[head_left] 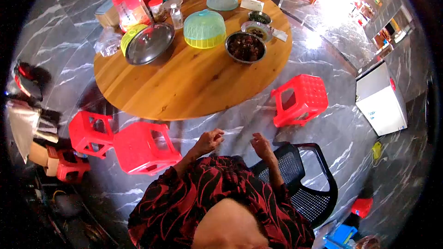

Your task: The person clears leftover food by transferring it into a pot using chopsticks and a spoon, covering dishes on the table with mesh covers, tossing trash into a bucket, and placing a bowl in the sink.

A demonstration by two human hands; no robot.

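- The left grip [211,142] is loosely curled in the air, its fingers parted and pointing inward.
- The right grip [261,145] is half-spread, its bent fingers angled toward the left grip; the two are well apart, and any contact between thumb and fingers is too small to tell.
- Nearest the left grip is a glossy red plastic stool [138,150] with a squarish seat and cut-out sides.
- Near the right grip stands a black chair [288,168] with perforated, mesh-like panels and a smooth looped frame.
- Beyond both grips is a round wooden counter [184,92], honey-brown with visible grain.
- On its left side, a domed, shiny metal lid [150,44] sits tilted.
- Near the lid stands a translucent pale-green dome cover [204,26] with a yellow slatted lower band.
- Farther right, a round metal bowl [249,62] contains dark, lumpy food.
- The floor [64,32] is dark grey, marbled with white veins.
- Black-and-red patterned fabric [194,184] covers the person's torso.
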